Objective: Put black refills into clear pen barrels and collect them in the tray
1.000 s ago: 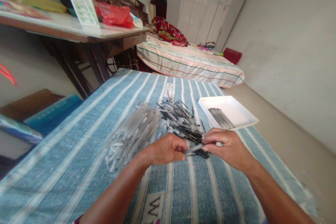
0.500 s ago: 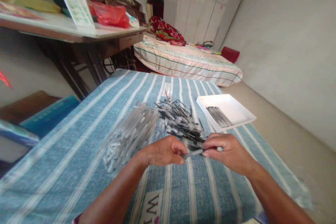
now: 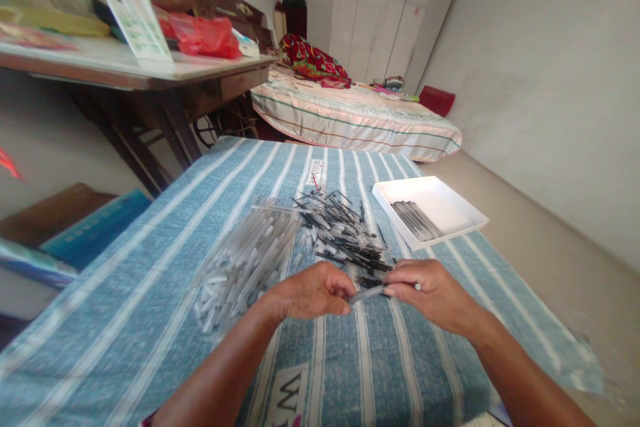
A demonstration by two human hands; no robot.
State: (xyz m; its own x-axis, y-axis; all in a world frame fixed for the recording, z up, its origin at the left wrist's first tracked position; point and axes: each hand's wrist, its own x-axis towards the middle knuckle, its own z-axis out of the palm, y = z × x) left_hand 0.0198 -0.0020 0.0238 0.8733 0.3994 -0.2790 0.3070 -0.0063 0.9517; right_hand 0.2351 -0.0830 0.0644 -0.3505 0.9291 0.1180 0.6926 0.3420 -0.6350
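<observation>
Between my two hands a translucent grey pen (image 3: 367,294) is held roughly level above the cloth. My left hand (image 3: 320,290) pinches its left end, the fingertips closed round it. At the other end, the thumb and fingers of my right hand (image 3: 425,290) close on the pen; a small pale tip sticks out past those fingers. Just beyond my hands lies a heap of black refills and clear pen parts (image 3: 345,233). Left of that heap is a pile of clear pen barrels (image 3: 247,260). Several assembled-looking pens (image 3: 414,220) lie side by side in a white box lid (image 3: 453,233).
A blue striped cloth (image 3: 165,307) covers the table. Behind it stands a bed (image 3: 350,113). A side table (image 3: 200,70) at the left carries a red plastic bag (image 3: 207,37). A blue box (image 3: 97,227) sits low on the left.
Both hands stay nearly in place on the pen. A pale tip now shows past my right fingers. The whole view has shifted slightly.
</observation>
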